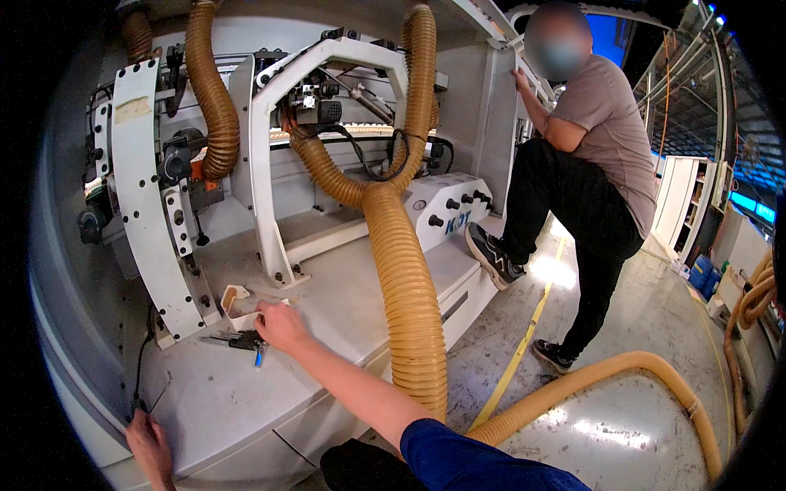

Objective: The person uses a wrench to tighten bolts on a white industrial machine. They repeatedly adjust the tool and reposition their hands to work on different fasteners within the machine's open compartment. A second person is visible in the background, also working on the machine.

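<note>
My right hand (282,326) reaches over the machine's flat grey bed, its fingers curled at the near right end of a small open box (232,295), white with a tan inside. Its fingertips are partly hidden there. Just below the box lies a bunch of dark hand tools (237,340), one part of it blue. At the bed's lower left edge is my left hand (150,450), fingers closed around something small and dark. A thin bent metal rod (162,391) and a black cable (141,368) run close to those fingers; whether either is held cannot be made out.
A thick tan ribbed hose (401,303) drops in front of the bed beside my right arm. White frames (262,180) and a curved bolted plate (147,196) stand behind. On the right, a person (589,155) has one foot on the machine's ledge; another hose (589,380) crosses the floor.
</note>
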`<control>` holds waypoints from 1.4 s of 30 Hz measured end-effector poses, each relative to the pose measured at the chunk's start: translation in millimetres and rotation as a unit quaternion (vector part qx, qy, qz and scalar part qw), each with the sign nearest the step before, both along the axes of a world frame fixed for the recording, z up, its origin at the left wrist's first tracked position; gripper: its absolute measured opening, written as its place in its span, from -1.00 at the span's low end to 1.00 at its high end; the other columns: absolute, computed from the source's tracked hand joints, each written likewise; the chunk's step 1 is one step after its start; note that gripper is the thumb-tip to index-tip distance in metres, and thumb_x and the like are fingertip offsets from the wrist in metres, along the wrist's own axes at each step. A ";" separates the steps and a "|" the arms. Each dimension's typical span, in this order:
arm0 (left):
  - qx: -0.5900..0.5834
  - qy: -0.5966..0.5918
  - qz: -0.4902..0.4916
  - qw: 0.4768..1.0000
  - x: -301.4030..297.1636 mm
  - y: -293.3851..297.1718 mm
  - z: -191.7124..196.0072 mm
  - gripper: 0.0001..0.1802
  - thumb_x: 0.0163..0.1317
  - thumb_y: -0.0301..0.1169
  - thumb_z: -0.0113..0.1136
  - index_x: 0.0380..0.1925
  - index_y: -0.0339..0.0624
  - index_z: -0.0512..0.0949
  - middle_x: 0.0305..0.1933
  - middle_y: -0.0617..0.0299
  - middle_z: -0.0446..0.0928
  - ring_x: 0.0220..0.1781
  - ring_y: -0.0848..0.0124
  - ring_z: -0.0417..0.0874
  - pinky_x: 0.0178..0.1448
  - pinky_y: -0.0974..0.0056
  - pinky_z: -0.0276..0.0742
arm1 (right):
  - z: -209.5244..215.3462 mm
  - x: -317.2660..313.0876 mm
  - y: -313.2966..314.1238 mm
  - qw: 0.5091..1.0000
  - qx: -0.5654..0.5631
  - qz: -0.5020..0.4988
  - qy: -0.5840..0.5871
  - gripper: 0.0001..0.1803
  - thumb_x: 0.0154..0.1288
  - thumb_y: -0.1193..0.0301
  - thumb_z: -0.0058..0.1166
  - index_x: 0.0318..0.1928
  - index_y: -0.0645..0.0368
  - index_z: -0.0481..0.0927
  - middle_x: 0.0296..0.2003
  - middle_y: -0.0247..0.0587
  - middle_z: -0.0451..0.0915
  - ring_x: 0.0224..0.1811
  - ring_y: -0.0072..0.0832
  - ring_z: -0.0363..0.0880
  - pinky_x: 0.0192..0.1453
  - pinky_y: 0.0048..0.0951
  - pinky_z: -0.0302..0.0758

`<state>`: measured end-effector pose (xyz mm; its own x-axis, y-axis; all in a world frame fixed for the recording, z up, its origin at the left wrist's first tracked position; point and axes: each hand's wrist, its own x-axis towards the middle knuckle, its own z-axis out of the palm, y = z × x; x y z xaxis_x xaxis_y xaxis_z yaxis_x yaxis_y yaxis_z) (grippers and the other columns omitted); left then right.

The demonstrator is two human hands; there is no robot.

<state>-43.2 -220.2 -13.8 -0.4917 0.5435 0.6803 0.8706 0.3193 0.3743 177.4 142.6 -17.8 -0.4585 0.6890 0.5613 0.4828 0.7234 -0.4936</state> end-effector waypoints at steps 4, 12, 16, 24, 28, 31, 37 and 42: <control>0.002 -0.004 -0.014 1.000 0.3 1.6 -0.6 -0.79 0.33 -0.60 0.07 -0.44 -0.40 0.27 -0.54 -0.22 0.29 -0.49 -0.13 0.30 -0.34 0.01 0.26 | -0.2 2.5 0.5 1.000 -0.003 -0.001 0.002 -0.78 0.36 0.32 0.14 -0.10 0.16 0.68 -0.34 0.14 0.74 -0.21 0.14 0.73 -0.05 0.12 0.66; 0.018 0.037 -0.024 0.999 -2.4 13.4 -5.5 -0.78 0.35 -0.57 0.07 -0.43 -0.40 0.28 -0.52 -0.26 0.31 -0.43 -0.23 0.36 -0.31 -0.04 0.28 | 2.7 6.1 10.4 1.000 -0.001 -0.012 -0.005 -0.78 0.34 0.31 0.16 -0.13 0.16 0.69 -0.33 0.15 0.73 -0.21 0.14 0.73 -0.04 0.13 0.66; 0.012 0.054 0.016 0.998 -12.6 0.8 -5.4 -0.82 0.37 -0.51 0.10 -0.39 -0.39 0.40 -0.43 -0.28 0.42 -0.33 -0.27 0.45 -0.23 -0.07 0.37 | -1.5 -12.1 8.0 1.000 0.007 0.002 0.020 -0.78 0.31 0.32 0.18 -0.14 0.17 0.69 -0.32 0.17 0.73 -0.21 0.13 0.74 -0.03 0.12 0.66; -0.159 -0.054 0.033 0.985 2.6 8.0 7.5 -0.78 0.25 -0.32 0.22 -0.32 -0.28 0.65 -0.31 -0.20 0.70 -0.19 -0.20 0.74 -0.08 -0.19 0.64 | -21.9 8.4 31.0 0.998 -0.041 0.017 -0.038 -0.69 0.28 0.36 0.23 -0.06 0.32 0.74 -0.47 0.00 0.72 -0.41 -0.24 0.73 -0.29 -0.14 0.62; -0.117 0.007 0.038 0.992 14.6 0.8 16.8 -0.78 0.32 -0.25 0.21 -0.31 -0.19 0.60 -0.39 -0.14 0.68 -0.27 -0.17 0.73 -0.15 -0.22 0.63 | 8.7 16.9 0.6 1.000 0.008 0.015 -0.020 -0.72 0.33 0.38 0.18 -0.04 0.28 0.72 -0.33 0.14 0.74 -0.25 0.05 0.75 -0.07 -0.01 0.63; -0.091 0.020 0.048 0.995 12.6 -5.9 8.1 -0.77 0.32 -0.24 0.20 -0.31 -0.19 0.58 -0.43 -0.12 0.67 -0.32 -0.14 0.73 -0.22 -0.17 0.64 | 8.5 9.6 0.8 0.999 0.025 0.022 -0.032 -0.73 0.33 0.39 0.19 -0.05 0.28 0.72 -0.33 0.15 0.73 -0.24 0.08 0.74 -0.07 0.00 0.62; -0.108 0.018 0.042 0.993 4.9 -4.9 8.1 -0.76 0.33 -0.24 0.18 -0.30 -0.21 0.57 -0.41 -0.12 0.69 -0.33 -0.15 0.74 -0.20 -0.18 0.65 | -3.7 1.1 16.1 0.994 0.080 0.044 -0.061 -0.68 0.34 0.40 0.20 0.05 0.25 0.68 -0.32 0.12 0.73 -0.22 0.07 0.73 -0.01 0.02 0.61; -0.093 -0.006 0.016 0.996 9.3 2.2 10.7 -0.72 0.40 -0.22 0.12 -0.28 -0.24 0.60 -0.43 -0.16 0.68 -0.33 -0.19 0.73 -0.16 -0.22 0.66 | 17.9 29.7 14.0 0.992 -0.018 0.074 -0.102 -0.40 0.38 0.36 0.22 0.39 0.16 0.45 -0.22 0.07 0.75 -0.12 0.02 0.74 0.08 -0.01 0.61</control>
<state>-33.9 -218.0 -3.1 -0.5181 0.6429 0.5641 0.8549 0.4114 0.3162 207.1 156.6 0.1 -0.6573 0.6239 0.4227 0.4656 0.7773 -0.4231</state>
